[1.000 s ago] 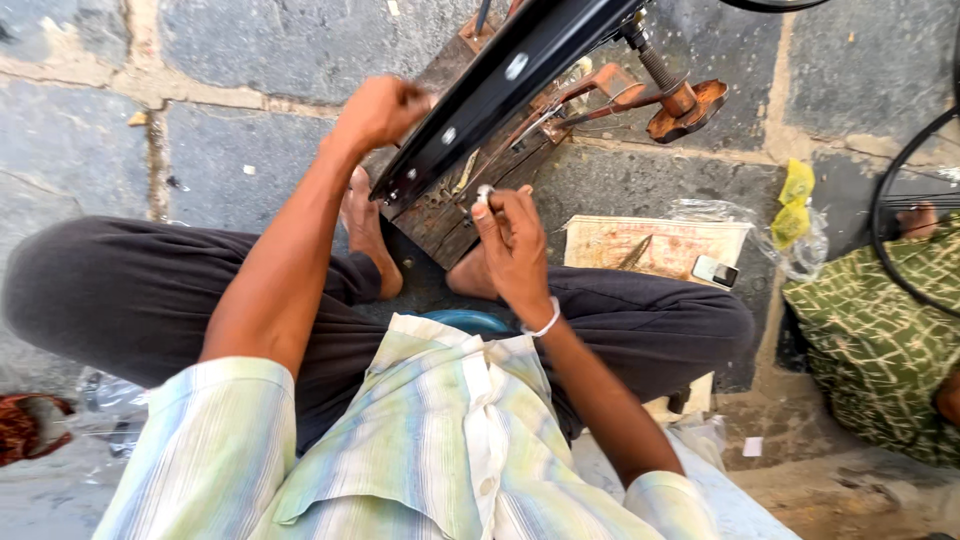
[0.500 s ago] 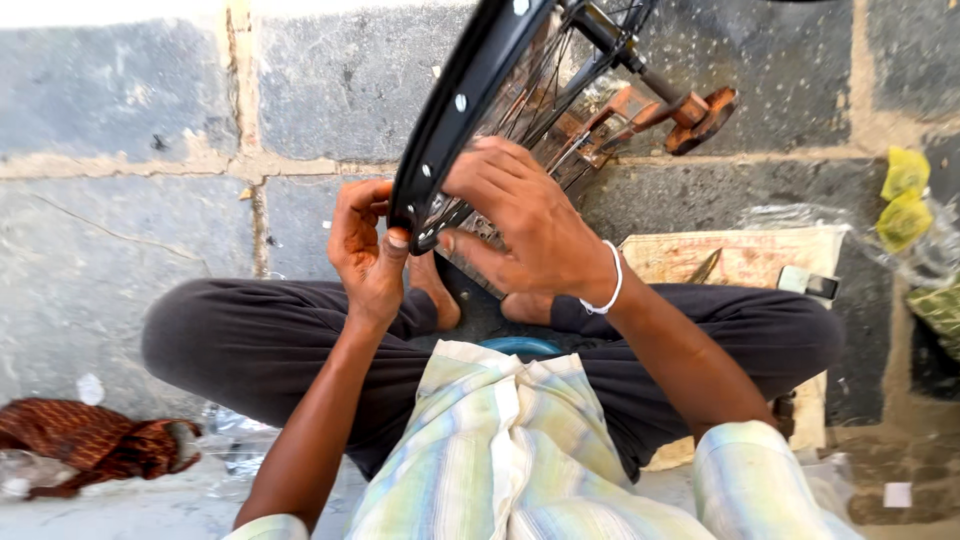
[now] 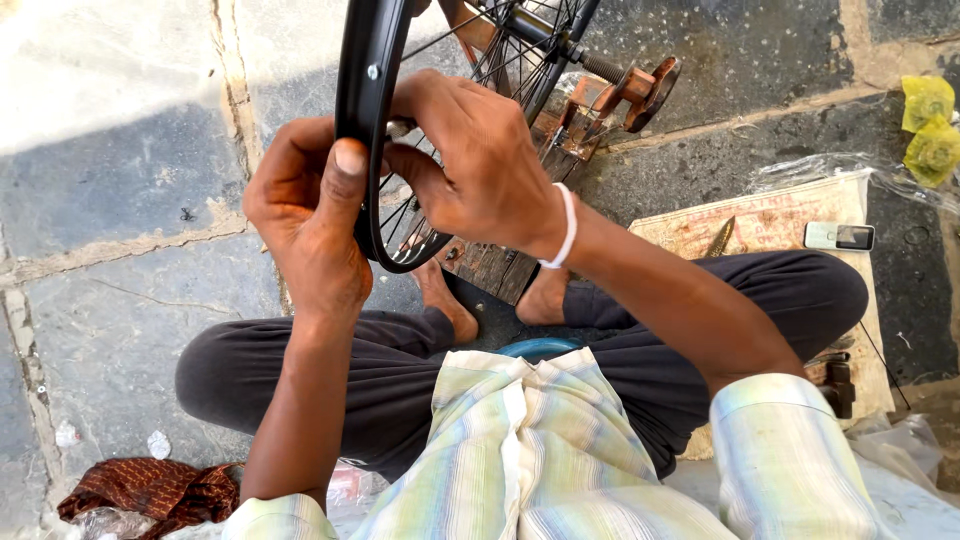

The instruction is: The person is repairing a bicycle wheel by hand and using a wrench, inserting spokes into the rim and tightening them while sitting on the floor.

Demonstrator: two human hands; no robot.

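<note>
Both hands [image 3: 400,190] gripping black wheel rim [image 3: 362,90] above grey stone-slab floor [image 3: 130,190].

Black wheel rim [image 3: 362,90], pastel striped shirt [image 3: 520,450], white bracelet [image 3: 566,228].

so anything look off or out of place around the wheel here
Nothing looks damaged. Both hands, left hand and right hand, grip the black wheel rim. Only loose clutter: a crumpled brown cloth and yellow plastic on the stone floor.
</note>
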